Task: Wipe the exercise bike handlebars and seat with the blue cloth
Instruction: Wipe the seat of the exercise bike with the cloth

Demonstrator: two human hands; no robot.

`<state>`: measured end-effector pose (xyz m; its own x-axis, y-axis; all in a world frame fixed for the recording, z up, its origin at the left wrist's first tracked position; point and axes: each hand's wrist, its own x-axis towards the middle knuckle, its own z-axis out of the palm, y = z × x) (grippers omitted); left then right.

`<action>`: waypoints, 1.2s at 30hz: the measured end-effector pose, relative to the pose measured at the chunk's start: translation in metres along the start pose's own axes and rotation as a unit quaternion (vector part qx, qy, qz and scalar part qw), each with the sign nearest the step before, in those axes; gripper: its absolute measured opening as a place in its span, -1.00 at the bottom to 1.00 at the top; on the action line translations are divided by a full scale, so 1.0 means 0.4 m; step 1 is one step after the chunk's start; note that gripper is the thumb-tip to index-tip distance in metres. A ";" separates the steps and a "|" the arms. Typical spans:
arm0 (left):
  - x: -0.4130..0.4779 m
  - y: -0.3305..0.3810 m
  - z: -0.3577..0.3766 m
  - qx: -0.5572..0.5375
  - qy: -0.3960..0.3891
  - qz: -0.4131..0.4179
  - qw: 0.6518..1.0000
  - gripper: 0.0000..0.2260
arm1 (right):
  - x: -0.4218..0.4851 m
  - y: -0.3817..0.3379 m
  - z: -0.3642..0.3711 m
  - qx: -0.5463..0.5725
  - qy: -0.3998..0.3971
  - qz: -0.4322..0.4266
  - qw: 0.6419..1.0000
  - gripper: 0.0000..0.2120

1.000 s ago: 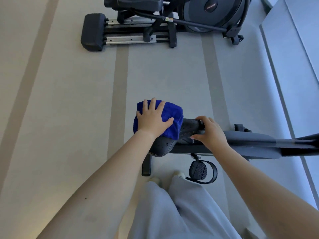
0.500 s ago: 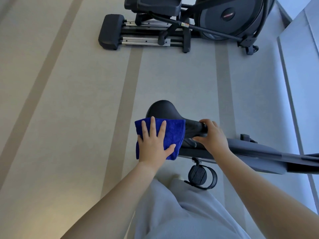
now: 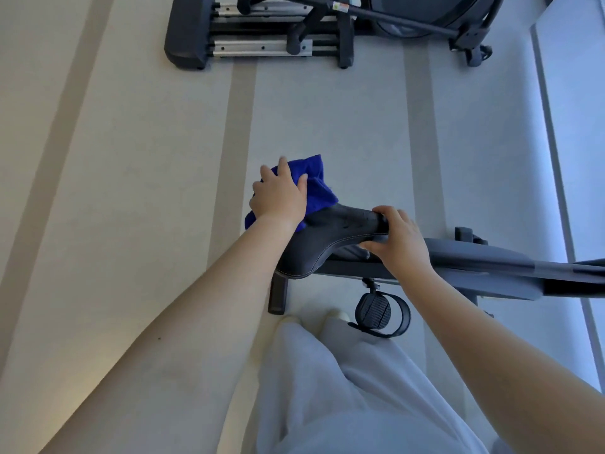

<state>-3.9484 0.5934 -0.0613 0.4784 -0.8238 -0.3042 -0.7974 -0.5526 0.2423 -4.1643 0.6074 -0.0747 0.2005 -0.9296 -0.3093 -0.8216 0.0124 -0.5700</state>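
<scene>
The black bike seat (image 3: pixel 330 239) lies across the middle of the view, its narrow nose pointing right. My left hand (image 3: pixel 280 194) presses the blue cloth (image 3: pixel 319 186) flat on the wide far end of the seat, fingers spread over the cloth. My right hand (image 3: pixel 397 239) is wrapped around the seat's nose, thumb underneath. The bike's grey frame (image 3: pixel 491 267) runs off to the right. The handlebars are out of view.
A black pedal with a strap (image 3: pixel 376 311) hangs below the frame, next to my feet and grey trousers. An elliptical trainer (image 3: pixel 262 34) stands on the striped floor ahead. A pale wall or ledge (image 3: pixel 576 126) runs along the right side.
My left hand has slid the cloth from the near side of the seat to its far wide end. My right hand has stayed on the seat's nose.
</scene>
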 end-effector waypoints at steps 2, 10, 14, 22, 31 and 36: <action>0.030 0.006 -0.008 -0.001 -0.012 0.006 1.000 -0.50 | 0.001 0.000 0.002 -0.001 0.000 0.001 1.000 -0.48; 0.092 -0.007 -0.036 0.000 -0.081 0.027 0.996 -0.50 | -0.001 0.000 0.001 -0.007 -0.002 0.000 1.000 -0.46; 0.124 -0.028 -0.053 -0.080 -0.142 0.028 0.986 -0.56 | -0.004 -0.004 0.002 -0.011 -0.002 0.006 1.000 -0.45; 0.039 -0.097 -0.036 -0.233 -0.099 0.007 0.967 -0.58 | -0.006 -0.009 0.000 -0.023 -0.005 0.015 1.000 -0.47; -0.178 -0.175 0.046 -0.372 -0.016 -0.033 0.927 -0.49 | -0.007 -0.006 0.000 -0.022 0.002 0.010 1.000 -0.47; -0.302 -0.149 0.121 -0.355 0.079 -0.046 0.930 -0.33 | -0.007 0.003 0.006 -0.017 0.009 0.003 1.000 -0.45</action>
<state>-3.9765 0.7319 -0.0837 0.6252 -0.7465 -0.2278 -0.3340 -0.5197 0.7863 -4.1645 0.6108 -0.0765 0.1863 -0.9363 -0.2979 -0.8403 0.0053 -0.5420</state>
